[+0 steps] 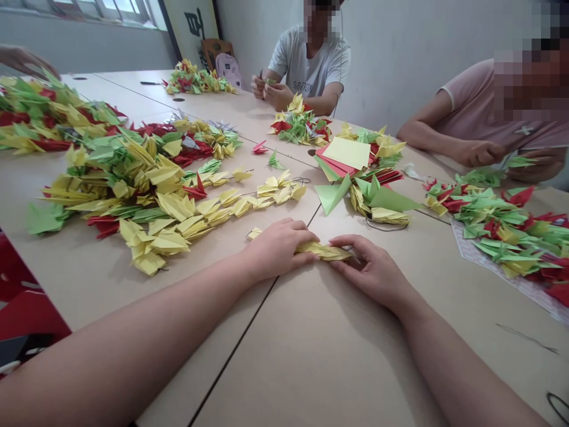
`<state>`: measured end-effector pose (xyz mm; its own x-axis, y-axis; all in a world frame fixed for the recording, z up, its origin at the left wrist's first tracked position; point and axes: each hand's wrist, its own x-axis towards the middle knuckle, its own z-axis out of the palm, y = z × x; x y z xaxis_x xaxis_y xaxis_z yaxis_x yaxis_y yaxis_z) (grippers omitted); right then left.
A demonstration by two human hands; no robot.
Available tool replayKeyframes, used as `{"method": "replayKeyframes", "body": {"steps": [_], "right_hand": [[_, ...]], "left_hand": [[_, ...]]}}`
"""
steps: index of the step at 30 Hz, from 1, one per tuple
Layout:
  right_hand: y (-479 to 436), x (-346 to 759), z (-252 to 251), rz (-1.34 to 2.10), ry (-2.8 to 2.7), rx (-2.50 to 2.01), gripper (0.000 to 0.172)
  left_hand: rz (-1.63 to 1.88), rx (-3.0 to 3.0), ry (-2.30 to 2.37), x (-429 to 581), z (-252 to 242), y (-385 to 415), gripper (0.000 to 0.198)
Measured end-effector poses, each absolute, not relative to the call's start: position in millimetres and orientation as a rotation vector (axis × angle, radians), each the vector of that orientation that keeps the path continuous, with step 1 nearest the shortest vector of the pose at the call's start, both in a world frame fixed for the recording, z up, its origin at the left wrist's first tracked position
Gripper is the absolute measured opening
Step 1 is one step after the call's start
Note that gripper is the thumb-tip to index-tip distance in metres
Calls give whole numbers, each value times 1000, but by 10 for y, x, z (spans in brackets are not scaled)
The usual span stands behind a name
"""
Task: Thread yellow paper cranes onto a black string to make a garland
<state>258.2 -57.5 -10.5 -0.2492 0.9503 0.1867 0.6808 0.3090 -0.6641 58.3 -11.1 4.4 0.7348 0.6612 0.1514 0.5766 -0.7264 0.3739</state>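
Far beyond the left hand [282,246], to its left, is a window [120,9]; nearer lies a heap of folded papers [133,172]. This hand is curled closely around a yellow paper strand [326,252], lying between both hands on the pale, seamed table [347,356]. The right hand [373,270], loosely bent, pinches the strand's right end. Beyond it, there is a plain grey wall [409,53].

White T-shirt [316,68]: lettering [310,85] (only "S" clear); panel [176,21]: dark character [194,24].
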Motion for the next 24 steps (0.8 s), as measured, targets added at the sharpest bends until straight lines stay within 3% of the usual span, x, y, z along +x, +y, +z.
{"method": "replayKeyframes", "body": {"steps": [6, 10, 14, 18, 24], "right_hand": [[-595, 2607, -114, 682, -1981, -1393, 42], [-590, 2608, -98, 623, -1996, -1388, 42], [-578, 2613, -103, 562, -1966, -1361, 39], [-571, 2612, -105, 555, -1953, -1428, 29], [-566, 2604, -103, 553, -1961, -1489, 25]], "left_hand": [[590, 2645, 1246, 298, 340, -108, 51], [263, 2546, 1407, -52, 470, -9, 60], [-29, 2462, 1310, -152, 421, 78, 49], [-17, 2455, 1285, -62, 338, 110, 34], [93, 2471, 1203, 34, 257, 129, 33]]}}
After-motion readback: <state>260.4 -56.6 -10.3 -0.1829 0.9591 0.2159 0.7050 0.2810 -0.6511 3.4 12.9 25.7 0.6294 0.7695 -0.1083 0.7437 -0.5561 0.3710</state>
